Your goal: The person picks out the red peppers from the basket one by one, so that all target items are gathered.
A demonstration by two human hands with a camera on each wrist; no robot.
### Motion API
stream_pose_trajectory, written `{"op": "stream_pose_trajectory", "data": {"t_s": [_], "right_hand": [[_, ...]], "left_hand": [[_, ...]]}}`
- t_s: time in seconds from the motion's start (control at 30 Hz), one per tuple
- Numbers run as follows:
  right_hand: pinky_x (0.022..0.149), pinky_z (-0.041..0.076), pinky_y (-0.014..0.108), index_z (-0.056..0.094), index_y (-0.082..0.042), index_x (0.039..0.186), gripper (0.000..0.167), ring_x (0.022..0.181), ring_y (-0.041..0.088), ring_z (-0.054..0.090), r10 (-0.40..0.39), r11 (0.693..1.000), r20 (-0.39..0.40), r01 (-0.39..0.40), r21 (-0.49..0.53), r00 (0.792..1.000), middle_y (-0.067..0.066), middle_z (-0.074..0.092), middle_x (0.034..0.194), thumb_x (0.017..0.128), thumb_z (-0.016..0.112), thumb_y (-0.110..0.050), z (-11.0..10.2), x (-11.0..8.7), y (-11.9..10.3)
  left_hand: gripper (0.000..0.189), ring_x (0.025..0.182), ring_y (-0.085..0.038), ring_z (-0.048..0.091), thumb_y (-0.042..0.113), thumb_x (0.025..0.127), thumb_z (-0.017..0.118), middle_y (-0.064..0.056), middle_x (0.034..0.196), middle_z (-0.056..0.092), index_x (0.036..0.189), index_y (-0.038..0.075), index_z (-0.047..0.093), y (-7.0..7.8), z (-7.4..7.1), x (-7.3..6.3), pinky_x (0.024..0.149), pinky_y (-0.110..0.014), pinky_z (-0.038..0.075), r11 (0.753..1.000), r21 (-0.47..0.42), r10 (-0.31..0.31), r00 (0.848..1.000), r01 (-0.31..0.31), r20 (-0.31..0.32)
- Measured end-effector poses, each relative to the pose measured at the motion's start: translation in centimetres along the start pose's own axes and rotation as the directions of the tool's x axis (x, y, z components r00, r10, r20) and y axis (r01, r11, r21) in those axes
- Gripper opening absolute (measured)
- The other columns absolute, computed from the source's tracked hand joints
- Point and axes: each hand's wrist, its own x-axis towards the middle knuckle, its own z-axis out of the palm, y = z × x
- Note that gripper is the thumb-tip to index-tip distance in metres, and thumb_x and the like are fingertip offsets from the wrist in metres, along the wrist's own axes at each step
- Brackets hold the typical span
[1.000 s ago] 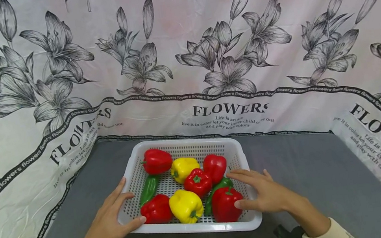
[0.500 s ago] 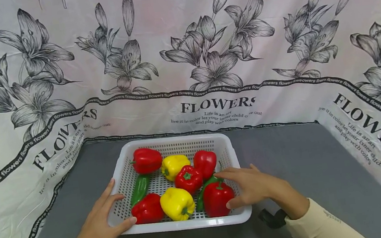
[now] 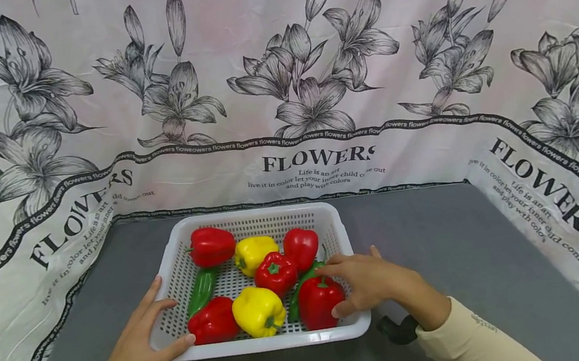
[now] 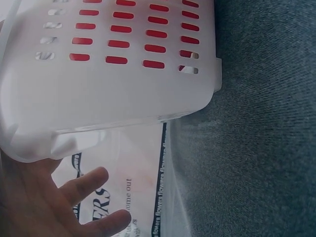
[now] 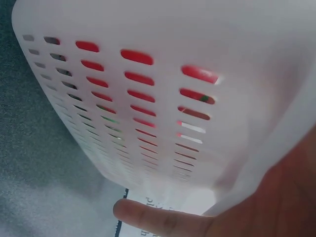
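A white perforated plastic basket [image 3: 266,344] holds red bell peppers, two yellow bell peppers [image 3: 258,312], a green cucumber [image 3: 202,289] and a partly covered long green vegetable [image 3: 294,307]. My left hand [image 3: 137,343] lies at its front left corner, thumb by the front rim near a red bell pepper [image 3: 215,322]. In the left wrist view its fingers [image 4: 109,223] spread beyond the basket corner. My right hand [image 3: 371,283] reaches over the right rim, thumb and fingertips right at another red bell pepper [image 3: 316,306]. The right wrist view shows one straight finger [image 5: 158,220] outside the basket.
The basket stands on a grey tabletop [image 3: 420,230]. Behind and beside it hangs a white cloth [image 3: 245,174] with flower prints and lettering. A black wrist mount [image 3: 398,331] sits below the right wrist, by a cream sleeve [image 3: 471,339].
Basket and hands have shifted left in the head view along with the backdrop. The right hand has edged slightly further left over the red bell pepper. The vegetables keep their places in the basket.
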Motion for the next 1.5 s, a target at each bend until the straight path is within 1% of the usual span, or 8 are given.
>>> {"op": "stream_pose_trajectory", "data": {"t_s": [0.43, 0.57, 0.67, 0.73, 0.83, 1.03, 1.2, 1.5], "right_hand": [[0.091, 0.004, 0.082, 0.068, -0.03, 0.121, 0.061, 0.115, 0.025, 0.053, -0.012, 0.992, -0.037, 0.016, 0.122, 0.999, -0.012, 0.064, 0.113, 0.064, 0.089, -0.03, 0.0, 0.1, 0.3], [0.089, 0.009, 0.083, 0.067, -0.029, 0.121, 0.06, 0.112, 0.023, 0.053, -0.049, 0.985, -0.045, 0.055, 0.166, 0.998, -0.012, 0.064, 0.114, 0.066, 0.088, -0.03, 0.0, -0.2, 0.7], [0.094, 0.037, 0.067, 0.066, -0.027, 0.123, 0.058, 0.107, 0.021, 0.056, -0.105, 0.961, -0.045, 0.113, 0.253, 0.993, -0.01, 0.062, 0.117, 0.069, 0.087, -0.026, 0.1, -0.3, 1.1], [0.083, 0.053, 0.047, 0.066, -0.026, 0.123, 0.055, 0.104, 0.021, 0.058, -0.134, 0.937, -0.049, 0.143, 0.319, 0.99, -0.007, 0.061, 0.118, 0.072, 0.085, -0.024, 0.2, -0.4, 1.3], [0.068, 0.056, 0.029, 0.066, -0.025, 0.12, 0.049, 0.102, 0.022, 0.058, -0.156, 0.913, -0.058, 0.166, 0.373, 0.986, -0.004, 0.061, 0.118, 0.074, 0.084, -0.022, 0.3, -0.5, 1.5], [0.067, 0.057, 0.031, 0.066, -0.027, 0.113, 0.043, 0.099, 0.022, 0.059, -0.141, 0.912, -0.068, 0.157, 0.378, 0.988, -0.004, 0.061, 0.114, 0.074, 0.084, -0.024, 0.3, -0.5, 1.6], [0.07, 0.056, 0.029, 0.064, -0.029, 0.116, 0.043, 0.099, 0.02, 0.058, -0.134, 0.908, -0.065, 0.149, 0.392, 0.989, -0.005, 0.06, 0.115, 0.077, 0.081, -0.028, 0.4, -0.5, 1.6], [0.078, 0.055, 0.04, 0.068, -0.026, 0.119, 0.045, 0.111, 0.025, 0.05, -0.086, 0.856, -0.143, 0.146, 0.496, 0.986, -0.007, 0.06, 0.118, 0.076, 0.078, -0.028, 0.8, -0.5, 1.9]], "left_hand": [[0.062, 0.127, -0.045, 0.031, 0.041, 0.08, 0.075, -0.011, 0.159, 0.013, 0.126, 0.006, 0.053, 0.0, -0.1, 0.0, 0.089, -0.068, 0.037, 0.998, -0.056, -0.014, 1.0, 0.014, 0.007], [0.06, 0.126, -0.044, 0.032, 0.04, 0.081, 0.075, -0.009, 0.159, 0.013, 0.125, 0.006, 0.054, -0.1, 0.1, 0.1, 0.089, -0.068, 0.038, 0.998, -0.066, 0.002, 1.0, -0.001, 0.003], [0.058, 0.125, -0.044, 0.033, 0.038, 0.081, 0.075, -0.01, 0.159, 0.014, 0.124, 0.006, 0.054, -0.2, 0.2, 0.1, 0.089, -0.07, 0.037, 0.998, -0.064, 0.014, 1.0, -0.015, -0.004], [0.058, 0.126, -0.044, 0.033, 0.039, 0.081, 0.075, -0.011, 0.159, 0.014, 0.124, 0.006, 0.054, -0.2, 0.2, 0.1, 0.088, -0.07, 0.037, 0.998, -0.057, 0.009, 1.0, -0.01, -0.002], [0.061, 0.124, -0.047, 0.033, 0.041, 0.081, 0.075, -0.012, 0.159, 0.013, 0.126, 0.006, 0.053, -0.1, 0.2, 0.1, 0.085, -0.067, 0.041, 0.999, -0.048, -0.006, 1.0, 0.007, 0.006], [0.063, 0.123, -0.049, 0.033, 0.04, 0.08, 0.075, -0.012, 0.159, 0.01, 0.127, 0.005, 0.052, -0.1, 0.3, 0.1, 0.079, -0.06, 0.049, 0.998, -0.068, -0.018, 1.0, 0.019, 0.012], [0.06, 0.122, -0.044, 0.036, 0.04, 0.08, 0.076, -0.011, 0.159, 0.012, 0.125, 0.008, 0.053, -0.2, 0.3, 0.0, 0.085, -0.066, 0.043, 0.999, -0.049, -0.007, 1.0, 0.007, 0.003], [0.058, 0.119, -0.042, 0.037, 0.04, 0.08, 0.076, -0.01, 0.158, 0.013, 0.124, 0.008, 0.053, -0.2, 0.3, 0.0, 0.084, -0.066, 0.044, 0.999, -0.048, 0.005, 1.0, -0.006, -0.009]]}}
